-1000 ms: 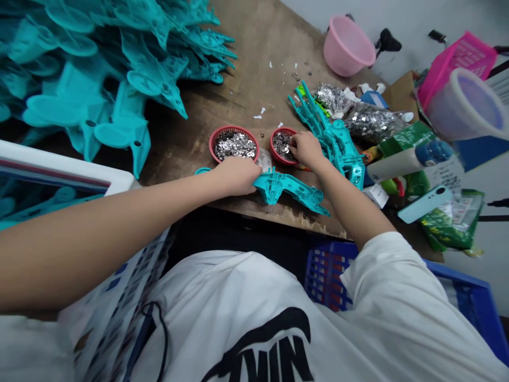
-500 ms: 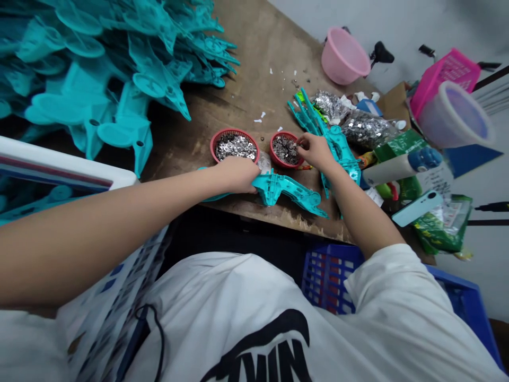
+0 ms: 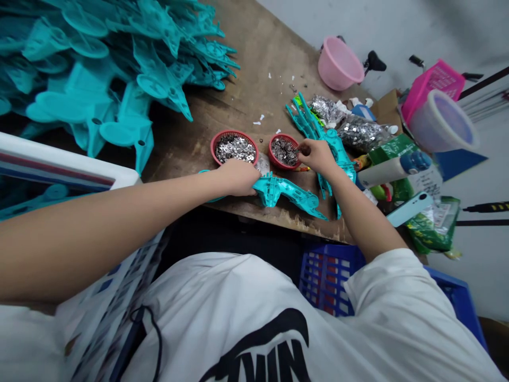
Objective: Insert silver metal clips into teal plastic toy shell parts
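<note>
My left hand [image 3: 239, 177] is closed around the middle of a teal plastic part [image 3: 284, 192], which lies along the near edge of the wooden table. My right hand [image 3: 318, 156] is at the right rim of a small red basket [image 3: 283, 150] of small metal pieces. Its thumb and index finger are pinched together; what they hold, if anything, is too small to make out. Just beyond my left hand stands a larger red basket [image 3: 234, 146], filled with shiny flat metal pieces. More teal parts [image 3: 340, 148] lie to the right, partly behind my right forearm.
A big heap of teal parts [image 3: 111, 69] covers the table's left side. On the right are bags of metal pieces [image 3: 363, 131], a white bottle [image 3: 392, 171], a phone [image 3: 409, 208] and a pink tub [image 3: 341, 63]. Below the edge sits a blue crate [image 3: 328, 278].
The view has shifted slightly. My right hand stays by the small basket, its fingers a little farther toward the rim. My left hand keeps its hold on the teal part.
</note>
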### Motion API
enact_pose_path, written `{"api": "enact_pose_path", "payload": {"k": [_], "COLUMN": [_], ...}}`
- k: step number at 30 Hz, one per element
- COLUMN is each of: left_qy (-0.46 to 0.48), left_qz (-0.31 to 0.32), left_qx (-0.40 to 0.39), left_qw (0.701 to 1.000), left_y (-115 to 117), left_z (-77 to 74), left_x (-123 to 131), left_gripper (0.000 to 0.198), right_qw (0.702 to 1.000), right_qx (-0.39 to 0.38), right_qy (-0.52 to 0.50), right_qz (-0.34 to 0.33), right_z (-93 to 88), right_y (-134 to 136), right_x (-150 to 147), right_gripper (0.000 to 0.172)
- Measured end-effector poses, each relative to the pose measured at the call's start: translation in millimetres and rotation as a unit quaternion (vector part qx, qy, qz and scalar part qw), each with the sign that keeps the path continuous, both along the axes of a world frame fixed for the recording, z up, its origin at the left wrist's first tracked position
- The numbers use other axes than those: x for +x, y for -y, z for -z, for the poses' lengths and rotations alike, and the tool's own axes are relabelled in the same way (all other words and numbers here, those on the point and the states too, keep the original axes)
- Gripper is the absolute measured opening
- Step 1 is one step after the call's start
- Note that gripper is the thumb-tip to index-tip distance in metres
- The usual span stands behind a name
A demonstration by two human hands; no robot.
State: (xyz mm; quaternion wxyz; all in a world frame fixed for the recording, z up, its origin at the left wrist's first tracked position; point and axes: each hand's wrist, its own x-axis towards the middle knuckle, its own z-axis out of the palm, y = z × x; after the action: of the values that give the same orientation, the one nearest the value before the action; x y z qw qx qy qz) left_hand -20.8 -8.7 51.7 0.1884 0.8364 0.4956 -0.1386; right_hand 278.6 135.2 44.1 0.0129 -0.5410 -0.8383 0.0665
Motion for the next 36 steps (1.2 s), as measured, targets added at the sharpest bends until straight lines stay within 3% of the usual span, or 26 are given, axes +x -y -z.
{"api": "enact_pose_path", "payload": {"k": [4, 11, 15, 20, 26, 30, 33, 36], "left_qy": [-0.002, 0.012, 0.021, 0.0, -0.013, -0.009, -0.011, -0.024], "left_qz": [0.006, 0.011, 0.009, 0.017, 0.016, 0.022, 0.015, 0.002], "left_qx": [0.006, 0.008, 0.009, 0.005, 0.004, 0.007, 0.009, -0.001], "left_qw": [1.0, 1.0, 1.0, 1.0, 1.0, 1.0, 1.0, 1.0], "left_y": [0.0, -0.2, -1.1, -1.2, 1.4, 2.8, 2.8, 3.0], "left_z": [0.1, -0.6, 2.2, -0.8, -6.1, -3.6, -2.1, -3.1], "left_x": [-0.6, -1.1, -0.8, 1.1, 1.9, 0.4, 0.6, 2.0], "left_gripper": [0.063, 0.055, 0.055, 0.056, 0.053, 0.058, 0.062, 0.059], "right_qw": [0.999, 0.998, 0.998, 0.994, 0.997, 0.993, 0.97, 0.944], "right_qx": [-0.013, -0.008, -0.008, 0.013, 0.046, 0.018, -0.073, -0.171], "right_qy": [0.042, 0.046, 0.06, 0.082, 0.016, -0.115, -0.23, -0.278], "right_qz": [-0.029, -0.039, -0.03, -0.069, -0.058, -0.006, 0.03, 0.042], "right_z": [-2.9, -1.1, -4.1, -7.1, -5.9, -18.7, -32.5, -40.8], "right_y": [3.6, 1.2, -1.6, -4.8, -8.8, 17.6, 59.8, 102.1], "right_x": [-4.2, -5.9, -5.1, -4.7, -4.5, 3.3, 15.6, 28.2], "right_gripper": [0.037, 0.047, 0.032, 0.029, 0.025, 0.016, 0.028, 0.032]}}
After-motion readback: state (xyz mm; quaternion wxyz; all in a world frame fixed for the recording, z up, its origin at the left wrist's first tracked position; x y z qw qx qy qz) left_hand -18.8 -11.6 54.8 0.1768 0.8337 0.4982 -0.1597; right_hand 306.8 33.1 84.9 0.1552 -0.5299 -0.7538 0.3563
